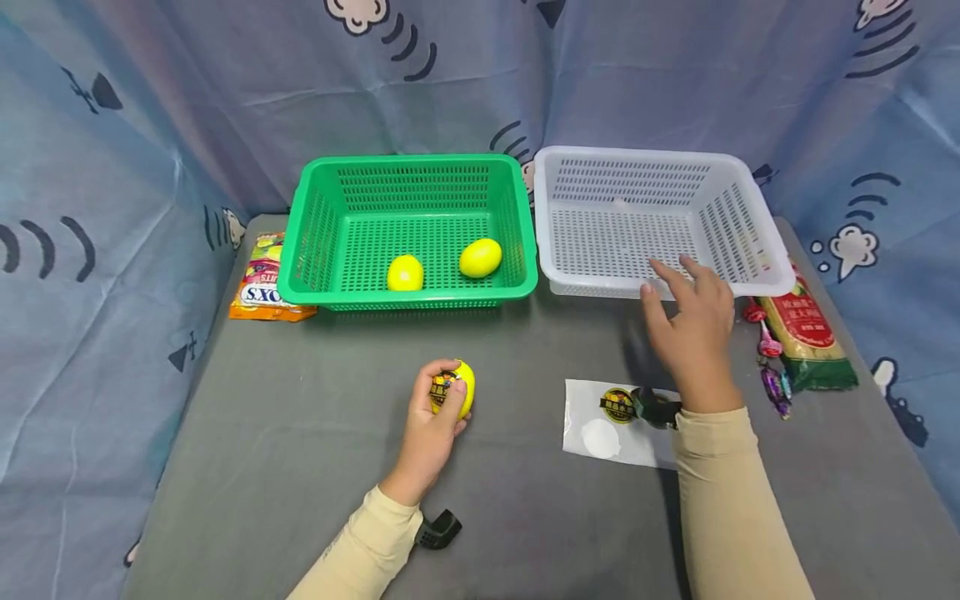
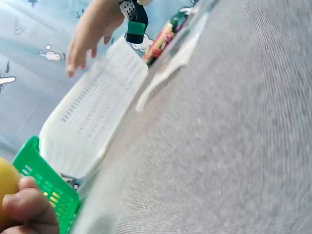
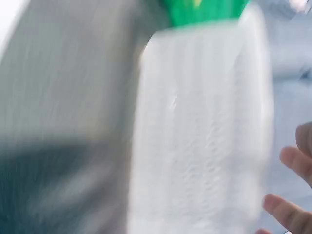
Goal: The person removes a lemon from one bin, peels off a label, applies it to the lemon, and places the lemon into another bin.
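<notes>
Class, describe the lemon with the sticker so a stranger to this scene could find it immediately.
Start at the green basket on the grey table. In front of it, the left hand grips a yellow lemon. Unlike the two bare lemons inside the basket, it carries a dark round sticker.

baskets (image 1: pixel 420 292): perforated plastic | table (image 1: pixel 300 433): matt grey cloth | lemon (image 1: pixel 459 385): glossy

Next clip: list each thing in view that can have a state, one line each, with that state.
Left hand: grips a yellow lemon with a sticker above the table.
Right hand: open, fingers spread, holding nothing, at the white basket's front rim.
Green basket: upright, holds two yellow lemons.
White basket: upright, empty.
Sticker sheet: flat on the table, one sticker left, one round spot bare.
Snack packet: lying flat, looks sealed.
</notes>
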### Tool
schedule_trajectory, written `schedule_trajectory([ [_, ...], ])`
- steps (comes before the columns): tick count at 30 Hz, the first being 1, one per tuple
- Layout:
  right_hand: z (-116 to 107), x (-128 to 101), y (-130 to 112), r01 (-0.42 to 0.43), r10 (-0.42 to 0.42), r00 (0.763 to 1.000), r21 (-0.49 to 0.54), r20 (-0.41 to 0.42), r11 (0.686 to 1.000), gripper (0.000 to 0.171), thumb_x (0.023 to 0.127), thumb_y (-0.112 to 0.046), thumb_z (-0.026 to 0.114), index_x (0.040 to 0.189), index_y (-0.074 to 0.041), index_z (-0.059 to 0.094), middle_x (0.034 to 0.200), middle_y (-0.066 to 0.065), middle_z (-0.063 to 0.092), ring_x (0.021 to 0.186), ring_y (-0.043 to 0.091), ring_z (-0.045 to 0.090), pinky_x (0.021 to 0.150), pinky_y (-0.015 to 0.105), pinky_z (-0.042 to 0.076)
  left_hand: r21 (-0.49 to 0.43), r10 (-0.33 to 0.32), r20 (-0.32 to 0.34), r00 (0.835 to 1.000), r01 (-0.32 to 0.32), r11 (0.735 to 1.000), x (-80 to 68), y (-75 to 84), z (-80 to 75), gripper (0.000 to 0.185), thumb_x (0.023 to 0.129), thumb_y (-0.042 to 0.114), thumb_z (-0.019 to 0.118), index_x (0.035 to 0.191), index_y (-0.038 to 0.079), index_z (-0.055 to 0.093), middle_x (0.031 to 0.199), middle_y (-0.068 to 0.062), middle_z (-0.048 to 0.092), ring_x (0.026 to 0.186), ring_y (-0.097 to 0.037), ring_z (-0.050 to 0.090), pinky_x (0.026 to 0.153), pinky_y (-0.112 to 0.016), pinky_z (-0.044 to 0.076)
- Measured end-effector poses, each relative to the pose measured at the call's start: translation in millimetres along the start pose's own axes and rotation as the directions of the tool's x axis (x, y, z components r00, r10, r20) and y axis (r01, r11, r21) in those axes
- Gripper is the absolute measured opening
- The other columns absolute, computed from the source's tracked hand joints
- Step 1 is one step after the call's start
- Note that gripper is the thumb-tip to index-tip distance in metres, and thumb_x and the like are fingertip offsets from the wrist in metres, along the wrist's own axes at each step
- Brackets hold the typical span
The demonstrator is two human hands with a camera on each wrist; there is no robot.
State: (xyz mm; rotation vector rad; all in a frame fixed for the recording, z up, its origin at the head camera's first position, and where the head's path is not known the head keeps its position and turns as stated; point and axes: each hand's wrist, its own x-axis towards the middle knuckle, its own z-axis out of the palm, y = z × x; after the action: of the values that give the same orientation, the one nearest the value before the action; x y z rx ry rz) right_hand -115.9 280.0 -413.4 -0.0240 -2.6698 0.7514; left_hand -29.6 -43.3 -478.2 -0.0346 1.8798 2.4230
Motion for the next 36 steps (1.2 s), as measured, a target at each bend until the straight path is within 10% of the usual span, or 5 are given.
schedule_trajectory([
  [12, -5, -3, 24, -0.044, 0.047, 0.998, -0.068, 0.041, 0.997, 0.042, 0.108, -0.035, 0.062, 0.141, -0.01, 0.069, 0.153, 0.025, 0.052, 0.154, 0.046, 0.026, 0.121, 0.073, 0.001, 0.135, 0.183, 0.124, 0.975, -0.199, 0.97, 34.3, 19.8, 36.8, 0.038, 0.1, 0.004, 0.068, 0.135, 0.002, 0.054, 0.127, -0.013, 0.056, 0.102, -0.02, 0.057, 0.082, -0.025, 0.051],
  [21, -10, 0, 21, -0.07, 0.074, 0.996, -0.082, 0.052, 0.994, 0.042, 0.108, -0.035, 0.063, 0.14, -0.01, 0.07, 0.154, 0.024, 0.053, 0.154, 0.045, 0.026, 0.121, 0.072, 0.003, 0.255, 0.157, 0.302, 0.94, -0.238, 0.937, 151.9, 69.2, 147.2, 0.043, 0.105, 0.022, 0.07, 0.146, 0.013, 0.061, 0.127, -0.009, 0.064, 0.09, -0.02, 0.064, 0.073, -0.027, 0.057],
  [26, -6, 2, 19, -0.08, 0.087, 0.994, -0.086, 0.073, 0.993, 0.042, 0.108, -0.035, 0.062, 0.142, -0.01, 0.069, 0.154, 0.023, 0.053, 0.154, 0.045, 0.027, 0.121, 0.073, 0.004, 0.57, 0.064, 0.289, 0.955, -0.226, 0.79, 196.5, 58.7, 189.8, 0.044, 0.106, 0.031, 0.069, 0.148, 0.02, 0.062, 0.127, -0.007, 0.066, 0.1, -0.017, 0.062, 0.076, -0.026, 0.053],
  [32, -4, 7, 18, -0.042, 0.046, 0.997, -0.071, 0.057, 0.997, 0.04, 0.106, -0.032, 0.066, 0.138, -0.011, 0.072, 0.151, 0.023, 0.056, 0.151, 0.047, 0.031, 0.12, 0.074, 0.008, 0.787, 0.033, 0.295, 0.955, -0.263, 0.558, 207.4, 53.0, 203.5, 0.058, 0.105, 0.042, 0.067, 0.159, 0.028, 0.051, 0.145, -0.012, 0.059, 0.127, -0.028, 0.06, 0.099, -0.042, 0.052],
  [36, -9, 7, 23, -0.045, 0.048, 0.998, -0.07, 0.034, 0.997, 0.039, 0.105, -0.032, 0.067, 0.137, -0.009, 0.072, 0.15, 0.023, 0.056, 0.151, 0.047, 0.032, 0.12, 0.075, 0.007, 0.78, 0.068, 0.365, 0.929, -0.344, 0.523, 196.4, 62.3, 203.4, 0.069, 0.104, 0.048, 0.066, 0.164, 0.028, 0.04, 0.162, -0.012, 0.044, 0.146, -0.034, 0.043, 0.114, -0.051, 0.037],
])
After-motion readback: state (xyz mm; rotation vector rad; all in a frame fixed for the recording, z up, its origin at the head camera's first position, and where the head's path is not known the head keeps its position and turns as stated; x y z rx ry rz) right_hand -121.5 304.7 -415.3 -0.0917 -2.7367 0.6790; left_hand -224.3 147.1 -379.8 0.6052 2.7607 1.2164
